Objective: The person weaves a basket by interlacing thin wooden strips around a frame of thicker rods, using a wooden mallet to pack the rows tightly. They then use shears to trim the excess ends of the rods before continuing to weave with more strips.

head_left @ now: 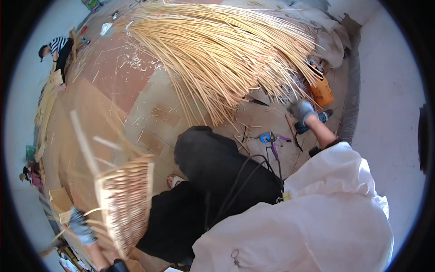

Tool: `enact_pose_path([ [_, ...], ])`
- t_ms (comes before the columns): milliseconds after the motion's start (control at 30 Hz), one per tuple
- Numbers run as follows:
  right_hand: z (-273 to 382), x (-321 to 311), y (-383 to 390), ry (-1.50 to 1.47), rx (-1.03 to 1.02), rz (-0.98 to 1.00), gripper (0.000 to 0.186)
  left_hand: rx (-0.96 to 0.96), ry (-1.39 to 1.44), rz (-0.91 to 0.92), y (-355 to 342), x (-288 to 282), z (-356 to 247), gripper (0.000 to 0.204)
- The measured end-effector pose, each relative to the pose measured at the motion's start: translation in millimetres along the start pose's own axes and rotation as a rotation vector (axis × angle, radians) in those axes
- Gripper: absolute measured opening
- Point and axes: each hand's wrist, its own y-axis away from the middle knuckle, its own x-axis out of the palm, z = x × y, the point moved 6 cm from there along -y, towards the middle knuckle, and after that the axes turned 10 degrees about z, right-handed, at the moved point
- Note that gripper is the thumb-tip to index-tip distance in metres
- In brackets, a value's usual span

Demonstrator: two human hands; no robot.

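Note:
My left hand [81,227], in a grey glove, grips light canes at the edge of a woven wicker piece [124,199]. This piece stands tilted beside my left knee, with loose stakes [84,140] sticking up from it, blurred by motion. My right hand [301,110], also gloved, reaches out to the far right by the cut ends of a big bundle of rattan canes [217,50]. Its fingers are smeared, so what they do is unclear. A teal and black cordless drill [315,121] lies just beside that wrist.
Purple-handled cutters [274,145] lie on the floor [163,90] beyond my knee, near a knife [256,100]. An orange jug [321,93] stands near the right wall [389,90]. Cane scraps litter the floor. Another person [61,50] sits at the far left.

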Motion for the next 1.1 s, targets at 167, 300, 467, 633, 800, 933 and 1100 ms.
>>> enact_pose_path([
  [167, 35, 201, -11, -0.858, 0.196, 0.470, 0.020, -0.305, -0.105, 0.020, 9, -63, 55, 0.028],
  [300, 75, 209, -79, -0.761, 0.139, 0.139, 0.037, -0.396, -0.228, 0.131, 33, -64, 57, 0.027],
  [467, 61, 183, -257, -0.815, -0.223, -0.481, 0.058, -0.494, -0.304, 0.241, 59, -68, 26, 0.025],
  [633, 67, 248, -319, -1.312, 0.305, 0.264, 0.035, -0.614, -0.267, 0.301, 105, -71, 15, 0.024],
  [800, 103, 233, -241, -0.931, 0.525, 0.169, 0.038, -0.680, -0.221, 0.300, 109, -46, 3, 0.024],
  [933, 85, 212, -198, -0.611, 0.347, 0.261, 0.040, -0.287, -0.410, 0.379, 73, -18, -63, 0.037],
  [1100, 18, 129, -105, -1.748, 0.262, 0.421, 0.037, -0.611, -0.203, 0.394, 57, -11, -95, 0.045],
])
